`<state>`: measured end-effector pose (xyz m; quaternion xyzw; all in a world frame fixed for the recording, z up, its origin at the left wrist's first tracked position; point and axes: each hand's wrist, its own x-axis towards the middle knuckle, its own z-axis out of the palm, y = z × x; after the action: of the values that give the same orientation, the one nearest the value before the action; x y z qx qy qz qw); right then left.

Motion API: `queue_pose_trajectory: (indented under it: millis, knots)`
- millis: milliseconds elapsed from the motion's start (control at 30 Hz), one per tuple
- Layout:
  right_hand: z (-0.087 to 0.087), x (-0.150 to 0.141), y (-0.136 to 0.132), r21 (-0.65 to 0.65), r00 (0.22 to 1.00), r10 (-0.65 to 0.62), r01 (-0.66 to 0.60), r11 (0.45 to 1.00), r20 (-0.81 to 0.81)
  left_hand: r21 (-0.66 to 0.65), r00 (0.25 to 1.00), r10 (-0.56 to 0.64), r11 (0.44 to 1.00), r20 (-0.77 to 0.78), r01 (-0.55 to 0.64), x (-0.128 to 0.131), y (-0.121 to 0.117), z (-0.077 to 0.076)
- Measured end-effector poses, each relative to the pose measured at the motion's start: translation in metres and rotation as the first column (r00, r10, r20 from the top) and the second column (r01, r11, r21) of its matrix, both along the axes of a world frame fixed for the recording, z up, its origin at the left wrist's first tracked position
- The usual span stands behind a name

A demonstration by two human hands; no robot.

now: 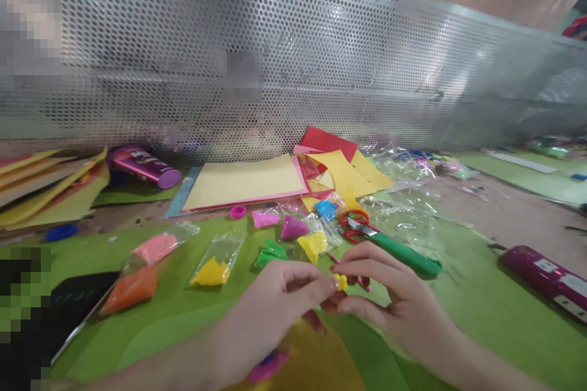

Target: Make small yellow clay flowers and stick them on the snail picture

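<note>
In the head view, my left hand (293, 296) and my right hand (394, 293) meet over the green work surface. Between their fingertips is a small, lobed yellow clay piece (342, 281), pinched by both hands. A bit of pink (364, 283) shows by the right fingers; what it is I cannot make out. Below the hands lies a yellow-orange sheet (323, 357), with a pink and blue piece (269, 366) on it, partly behind my left wrist. Just beyond the fingers are bags of yellow clay (313, 246) and green clay (271, 253).
Red-handled scissors (355, 225) and a green-handled tool (406, 253) lie beyond my right hand. Coloured paper (243, 182) is stacked before a perforated metal panel (284, 73). A purple can (144, 166) lies left; a purple power strip (543, 275) lies right.
</note>
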<state>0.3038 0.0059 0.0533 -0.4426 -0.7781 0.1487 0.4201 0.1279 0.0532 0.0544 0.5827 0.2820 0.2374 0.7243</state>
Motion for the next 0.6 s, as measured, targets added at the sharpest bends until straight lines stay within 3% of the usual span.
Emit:
queue_pose_trajectory:
  millis: [433, 600]
  knots:
    - [-0.0013, 0.0018, 0.0006, -0.001, 0.999, 0.022, -0.022, 1.0, -0.045, -0.055, 0.999, 0.044, 0.998, 0.002, -0.044, 0.0008, 0.0006, -0.0045]
    - [-0.0024, 0.0011, 0.0017, -0.034, 0.995, 0.081, -0.083, 0.996, -0.055, -0.058, 0.998, 0.055, 0.997, -0.026, -0.056, 0.0019, 0.0, -0.0036]
